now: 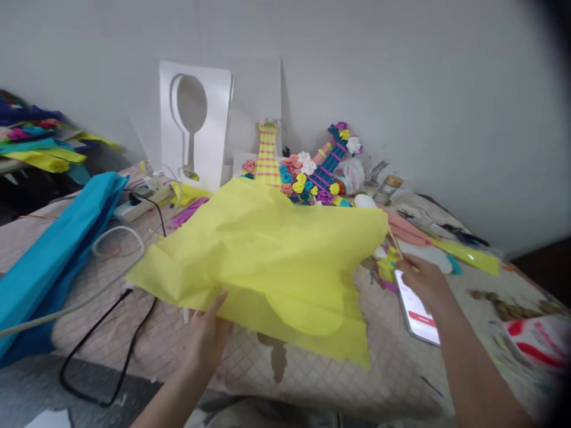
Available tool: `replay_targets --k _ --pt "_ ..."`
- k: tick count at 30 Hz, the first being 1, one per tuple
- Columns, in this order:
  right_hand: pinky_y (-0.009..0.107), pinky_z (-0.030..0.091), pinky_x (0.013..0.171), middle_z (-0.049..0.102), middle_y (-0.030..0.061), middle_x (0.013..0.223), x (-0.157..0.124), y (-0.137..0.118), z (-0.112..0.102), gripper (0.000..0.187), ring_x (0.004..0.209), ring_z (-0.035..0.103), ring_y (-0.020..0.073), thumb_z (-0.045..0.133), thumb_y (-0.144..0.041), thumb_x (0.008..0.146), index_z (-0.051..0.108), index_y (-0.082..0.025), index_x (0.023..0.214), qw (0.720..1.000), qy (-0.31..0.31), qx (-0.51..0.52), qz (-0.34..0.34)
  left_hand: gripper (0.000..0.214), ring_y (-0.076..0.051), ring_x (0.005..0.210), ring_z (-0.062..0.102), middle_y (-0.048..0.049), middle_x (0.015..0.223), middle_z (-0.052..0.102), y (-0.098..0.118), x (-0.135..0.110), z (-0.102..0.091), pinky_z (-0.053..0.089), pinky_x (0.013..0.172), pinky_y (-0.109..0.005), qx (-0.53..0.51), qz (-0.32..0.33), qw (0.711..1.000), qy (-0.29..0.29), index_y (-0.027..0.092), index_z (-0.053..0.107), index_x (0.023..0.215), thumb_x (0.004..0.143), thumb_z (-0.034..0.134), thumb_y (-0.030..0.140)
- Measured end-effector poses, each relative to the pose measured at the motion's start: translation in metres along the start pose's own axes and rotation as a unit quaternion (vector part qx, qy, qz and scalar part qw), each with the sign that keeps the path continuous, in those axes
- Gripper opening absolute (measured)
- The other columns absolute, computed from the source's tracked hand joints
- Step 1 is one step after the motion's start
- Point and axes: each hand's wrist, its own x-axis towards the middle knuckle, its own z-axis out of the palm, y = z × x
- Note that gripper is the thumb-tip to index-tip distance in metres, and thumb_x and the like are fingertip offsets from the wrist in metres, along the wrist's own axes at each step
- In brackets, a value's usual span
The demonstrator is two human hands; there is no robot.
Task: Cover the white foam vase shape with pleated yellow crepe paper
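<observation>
A large sheet of yellow crepe paper (pixel 276 249) spreads across the middle of the head view, wrinkled and raised above the table. My left hand (pixel 210 333) is closed on its near edge, thumb on top and fingers underneath. A rounded, paler outline shows through the paper near its lower right; what lies beneath is hidden. My right hand (pixel 423 282) is closed around a thin wooden stick (pixel 394 241), whose tip reaches the sheet's right corner. Just below that hand lies a phone (pixel 417 318) with a lit screen.
Paper-flower guitars (pixel 330 163) and a white board with a cut-out (pixel 223 119) stand at the back. Blue paper (pixel 57 244), a white cable (pixel 111 279) and a black cable (pixel 129 356) lie left. A jar (pixel 389 187) and red-and-white packet (pixel 537 342) are right.
</observation>
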Motion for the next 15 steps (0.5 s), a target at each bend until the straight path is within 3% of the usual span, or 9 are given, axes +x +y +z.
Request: replay_targets --k 3,5,7,9,10,12,15 --pt "0.032 0.038 0.053 0.059 0.0046 0.06 -0.044 0.03 0.006 0.029 0.054 0.053 0.0212 0.053 -0.035 0.063 0.065 -0.02 0.084 0.998 -0.016 -0.062 0.002 0.032 -0.019 0.101 0.058 -0.0019 0.103 0.064 0.007 -0.002 -0.013 0.054 0.075 -0.025 0.021 -0.043 0.998 -0.033 0.026 0.058 0.1 0.072 0.056 0.011" --pt "0.037 0.041 0.059 0.06 0.0084 0.066 -0.068 0.04 0.012 0.035 0.063 0.056 0.0255 0.047 -0.032 0.066 0.064 -0.016 0.092 0.987 -0.02 -0.154 -0.045 0.032 -0.02 0.102 0.058 -0.0013 0.099 0.066 0.013 -0.005 -0.016 0.054 0.075 -0.026 0.029 -0.051 0.998 -0.038 0.027 0.058 0.101 0.073 0.054 0.013" --pt "0.044 0.043 0.073 0.061 0.0142 0.082 -0.088 0.036 0.017 0.039 0.082 0.057 0.0306 0.042 -0.031 0.07 0.062 -0.013 0.1 0.972 0.021 -0.205 -0.117 0.034 -0.021 0.103 0.058 -0.0001 0.1 0.066 0.016 -0.009 -0.017 0.055 0.075 -0.027 0.029 -0.057 0.997 -0.042 0.028 0.057 0.103 0.072 0.054 0.014" --pt "0.049 0.038 0.087 0.058 0.0159 0.1 -0.106 0.016 0.024 0.04 0.1 0.051 0.0324 0.041 -0.033 0.077 0.057 -0.014 0.109 0.961 0.084 -0.19 -0.183 0.035 -0.021 0.103 0.058 0.0004 0.103 0.065 0.017 -0.013 -0.018 0.056 0.073 -0.028 0.024 -0.07 0.996 -0.045 0.029 0.057 0.104 0.072 0.054 0.015" --pt "0.047 0.039 0.088 0.058 0.0139 0.104 -0.116 0.001 0.029 0.037 0.102 0.051 0.03 0.042 -0.032 0.08 0.055 -0.017 0.111 0.962 0.082 -0.153 -0.211 0.035 -0.021 0.104 0.058 0.0004 0.104 0.065 0.018 -0.014 -0.018 0.056 0.073 -0.028 0.019 -0.079 0.996 -0.042 0.028 0.057 0.105 0.072 0.054 0.016" --pt "0.042 0.042 0.089 0.056 0.0105 0.111 -0.136 -0.032 0.043 0.033 0.105 0.051 0.0249 0.042 -0.028 0.083 0.051 -0.022 0.115 0.96 0.018 -0.062 -0.274 0.034 -0.021 0.105 0.057 0.0 0.104 0.065 0.018 -0.015 -0.021 0.056 0.074 -0.029 0.01 -0.1 0.995 -0.026 0.027 0.057 0.105 0.072 0.053 0.016" --pt "0.04 0.043 0.092 0.051 0.0097 0.122 -0.164 -0.078 0.074 0.045 0.114 0.046 0.0237 0.05 -0.025 0.081 0.043 -0.022 0.125 0.913 -0.098 -0.019 -0.395 0.035 -0.022 0.106 0.057 -0.0006 0.101 0.066 0.019 -0.015 -0.025 0.056 0.075 -0.029 0.009 -0.109 0.994 -0.008 0.026 0.057 0.105 0.073 0.052 0.015"
